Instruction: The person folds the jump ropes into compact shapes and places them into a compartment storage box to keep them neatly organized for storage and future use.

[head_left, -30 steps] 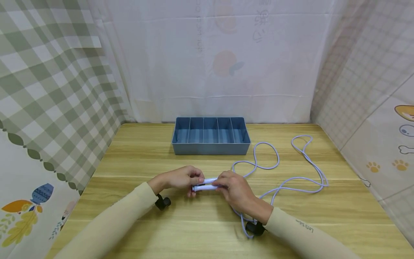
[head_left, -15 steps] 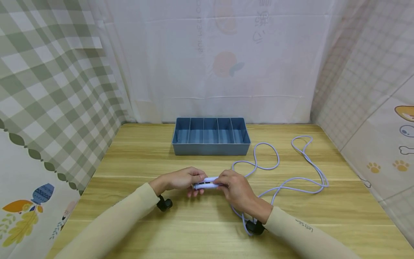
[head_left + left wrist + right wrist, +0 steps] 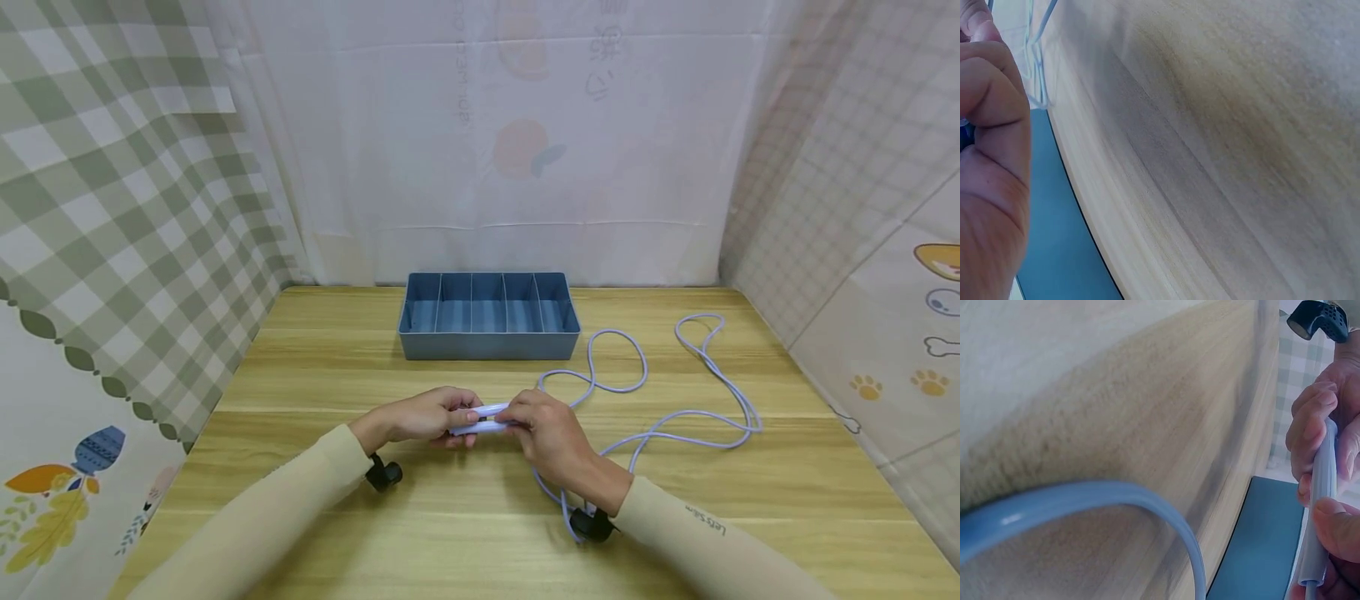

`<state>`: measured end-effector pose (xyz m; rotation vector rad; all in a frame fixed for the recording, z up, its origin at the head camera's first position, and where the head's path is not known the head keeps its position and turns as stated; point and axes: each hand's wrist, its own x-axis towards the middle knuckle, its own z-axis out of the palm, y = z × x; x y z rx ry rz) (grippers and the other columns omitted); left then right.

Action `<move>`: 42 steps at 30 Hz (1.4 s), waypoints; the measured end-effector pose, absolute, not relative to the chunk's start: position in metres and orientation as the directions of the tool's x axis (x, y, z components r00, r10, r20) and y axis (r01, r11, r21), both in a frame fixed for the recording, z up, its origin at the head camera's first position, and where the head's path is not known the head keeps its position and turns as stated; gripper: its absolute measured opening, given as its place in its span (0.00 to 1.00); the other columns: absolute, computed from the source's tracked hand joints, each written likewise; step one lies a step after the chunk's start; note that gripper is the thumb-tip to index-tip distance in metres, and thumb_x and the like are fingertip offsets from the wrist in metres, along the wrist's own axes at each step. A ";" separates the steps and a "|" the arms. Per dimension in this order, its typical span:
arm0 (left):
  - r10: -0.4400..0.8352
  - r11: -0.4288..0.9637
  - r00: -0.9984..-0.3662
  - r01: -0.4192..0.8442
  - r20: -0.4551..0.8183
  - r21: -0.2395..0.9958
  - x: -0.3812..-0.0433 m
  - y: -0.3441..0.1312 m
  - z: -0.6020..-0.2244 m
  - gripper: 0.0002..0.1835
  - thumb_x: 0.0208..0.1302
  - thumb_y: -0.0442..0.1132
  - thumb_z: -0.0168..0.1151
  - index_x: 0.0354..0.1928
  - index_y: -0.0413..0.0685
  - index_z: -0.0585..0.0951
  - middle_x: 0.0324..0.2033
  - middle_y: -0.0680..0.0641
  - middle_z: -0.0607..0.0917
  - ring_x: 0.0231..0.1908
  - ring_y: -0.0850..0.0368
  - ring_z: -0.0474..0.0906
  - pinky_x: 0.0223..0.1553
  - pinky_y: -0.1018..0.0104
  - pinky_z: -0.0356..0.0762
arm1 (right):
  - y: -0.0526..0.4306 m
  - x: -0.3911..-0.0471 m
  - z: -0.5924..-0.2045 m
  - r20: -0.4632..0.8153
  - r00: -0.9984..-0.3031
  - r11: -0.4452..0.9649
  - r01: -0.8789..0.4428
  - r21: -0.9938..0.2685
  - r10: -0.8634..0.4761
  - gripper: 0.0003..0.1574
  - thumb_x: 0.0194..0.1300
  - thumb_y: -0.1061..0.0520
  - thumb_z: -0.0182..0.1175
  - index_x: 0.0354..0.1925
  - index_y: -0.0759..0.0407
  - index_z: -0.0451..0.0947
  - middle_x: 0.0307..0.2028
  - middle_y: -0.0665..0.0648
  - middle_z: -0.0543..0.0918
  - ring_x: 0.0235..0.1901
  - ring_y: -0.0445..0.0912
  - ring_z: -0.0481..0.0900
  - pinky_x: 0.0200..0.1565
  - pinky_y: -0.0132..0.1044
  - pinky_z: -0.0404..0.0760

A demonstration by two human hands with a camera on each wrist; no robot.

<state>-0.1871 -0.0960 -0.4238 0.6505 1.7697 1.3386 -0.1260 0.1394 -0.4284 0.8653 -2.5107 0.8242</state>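
Two pale lavender jump rope handles [image 3: 480, 427] lie side by side between the hands, above the front middle of the table. The left hand [image 3: 431, 414] grips their left ends, thumb on top and fingers underneath. At their right ends the right hand [image 3: 551, 435] pinches them with thumb and fingers. In the right wrist view one handle [image 3: 1321, 475] shows lengthwise, the right thumb [image 3: 1335, 528] pressed on it and cord leaving its lower end. The lavender cord [image 3: 738, 400] runs from near the right hand in loose loops over the table's right side. The left wrist view shows mostly curled fingers [image 3: 994, 112].
A blue-grey box [image 3: 489, 346] with several compartments stands at the back middle of the wooden table [image 3: 330, 350]. Part of the cord loops close beside its right front corner. Cloth curtains [image 3: 480, 167] enclose the back and sides. Each wrist wears a small black camera [image 3: 384, 473].
My left hand has shifted slightly right along the handles, and its lower fingers have drawn in beneath them. The handles have moved up slightly in view. The right hand has barely moved.
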 end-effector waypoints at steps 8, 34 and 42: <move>0.791 0.331 -0.534 -0.037 -0.299 0.943 -0.188 -0.097 -0.421 0.16 0.82 0.36 0.47 0.50 0.25 0.75 0.28 0.49 0.80 0.20 0.61 0.65 0.20 0.71 0.60 | 0.139 -0.127 -0.430 0.501 -0.752 0.647 -0.643 -0.411 -0.428 0.13 0.52 0.69 0.78 0.34 0.55 0.90 0.33 0.47 0.84 0.35 0.40 0.81 0.36 0.33 0.81; 0.688 0.312 -0.676 -0.055 -0.265 0.948 -0.185 -0.101 -0.420 0.11 0.79 0.37 0.55 0.48 0.35 0.82 0.25 0.46 0.80 0.20 0.60 0.66 0.19 0.72 0.61 | 0.148 -0.129 -0.424 0.563 -0.734 0.629 -0.651 -0.425 -0.380 0.33 0.37 0.61 0.88 0.46 0.57 0.87 0.45 0.51 0.82 0.47 0.48 0.78 0.48 0.43 0.80; 0.694 0.295 -0.679 -0.033 -0.238 0.955 -0.188 -0.104 -0.420 0.11 0.79 0.37 0.55 0.47 0.36 0.82 0.26 0.42 0.79 0.20 0.61 0.65 0.18 0.72 0.59 | 0.156 -0.131 -0.420 0.435 -0.833 0.661 -0.543 -0.519 -0.342 0.42 0.44 0.57 0.86 0.58 0.58 0.81 0.56 0.54 0.83 0.57 0.50 0.79 0.57 0.48 0.80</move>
